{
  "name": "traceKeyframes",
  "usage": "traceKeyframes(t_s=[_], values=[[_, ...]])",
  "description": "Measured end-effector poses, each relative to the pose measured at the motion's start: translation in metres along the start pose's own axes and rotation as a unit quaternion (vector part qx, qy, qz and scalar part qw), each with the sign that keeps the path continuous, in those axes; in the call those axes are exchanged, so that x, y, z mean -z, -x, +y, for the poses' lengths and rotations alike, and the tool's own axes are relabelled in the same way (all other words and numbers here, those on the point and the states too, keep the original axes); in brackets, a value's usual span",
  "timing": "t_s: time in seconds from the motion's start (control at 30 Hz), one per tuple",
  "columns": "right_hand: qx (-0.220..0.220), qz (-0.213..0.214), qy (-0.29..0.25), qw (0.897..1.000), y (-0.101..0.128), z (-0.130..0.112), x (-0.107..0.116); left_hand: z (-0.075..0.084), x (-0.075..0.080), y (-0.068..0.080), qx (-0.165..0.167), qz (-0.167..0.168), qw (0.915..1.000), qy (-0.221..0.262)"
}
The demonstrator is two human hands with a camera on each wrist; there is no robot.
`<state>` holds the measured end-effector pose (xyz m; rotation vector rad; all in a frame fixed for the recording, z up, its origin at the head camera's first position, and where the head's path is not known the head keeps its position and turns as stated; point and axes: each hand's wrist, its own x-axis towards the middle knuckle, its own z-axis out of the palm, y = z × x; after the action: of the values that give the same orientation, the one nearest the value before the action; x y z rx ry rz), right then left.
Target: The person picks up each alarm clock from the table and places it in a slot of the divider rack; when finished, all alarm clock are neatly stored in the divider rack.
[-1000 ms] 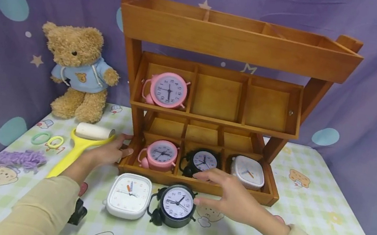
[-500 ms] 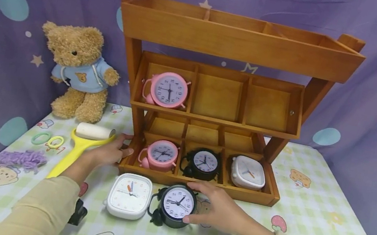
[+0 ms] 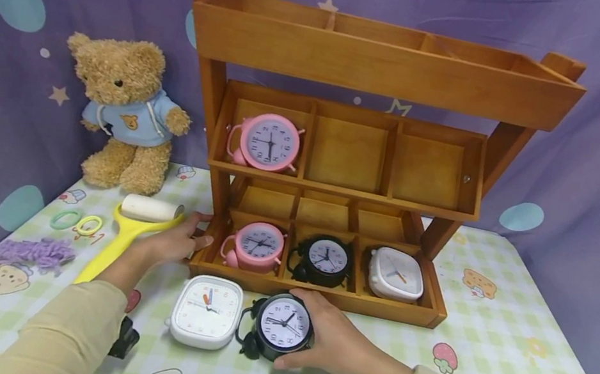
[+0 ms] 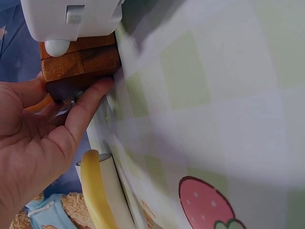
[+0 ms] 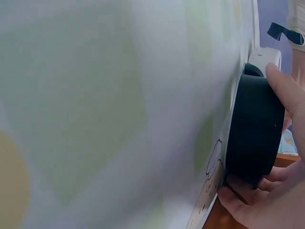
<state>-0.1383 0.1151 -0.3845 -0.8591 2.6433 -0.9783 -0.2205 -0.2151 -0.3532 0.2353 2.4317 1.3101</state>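
My right hand (image 3: 337,341) grips the black alarm clock (image 3: 284,322) on the table, thumb at its near side and fingers round the far side. In the right wrist view the clock's dark round body (image 5: 255,126) sits between thumb and fingers, low over the cloth. A white square alarm clock (image 3: 205,313) lies face up just left of it. My left hand (image 3: 173,242) holds the lower left corner of the wooden rack (image 3: 382,67); the left wrist view has thumb and fingers around that brown corner (image 4: 81,67).
In the rack's bottom row sit a pink clock (image 3: 258,247), a black clock (image 3: 326,261) and a white clock (image 3: 396,274). Another pink clock (image 3: 270,142) occupies the tier above. At left are a yellow-handled roller (image 3: 113,249), hair ties (image 3: 88,225), purple fluff (image 3: 36,254) and a teddy bear (image 3: 127,116).
My right hand has come down and left from in front of the rack's bottom row and closed around the black alarm clock on the table. The left hand stays at the rack's corner.
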Motion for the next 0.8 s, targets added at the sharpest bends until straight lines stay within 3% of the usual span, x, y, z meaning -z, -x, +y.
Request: traceKeyframes(t_s=[0.43,0.8], values=[[0.007,0.035,-0.017,0.999,0.003,0.001,0.001,-0.001,0.0,-0.001,-0.008,0.002,1.0,-0.002],[0.018,0.078,0.008,0.997,0.026,-0.005,0.043,-0.001,0.001,-0.001,-0.008,0.001,1.0,0.005]])
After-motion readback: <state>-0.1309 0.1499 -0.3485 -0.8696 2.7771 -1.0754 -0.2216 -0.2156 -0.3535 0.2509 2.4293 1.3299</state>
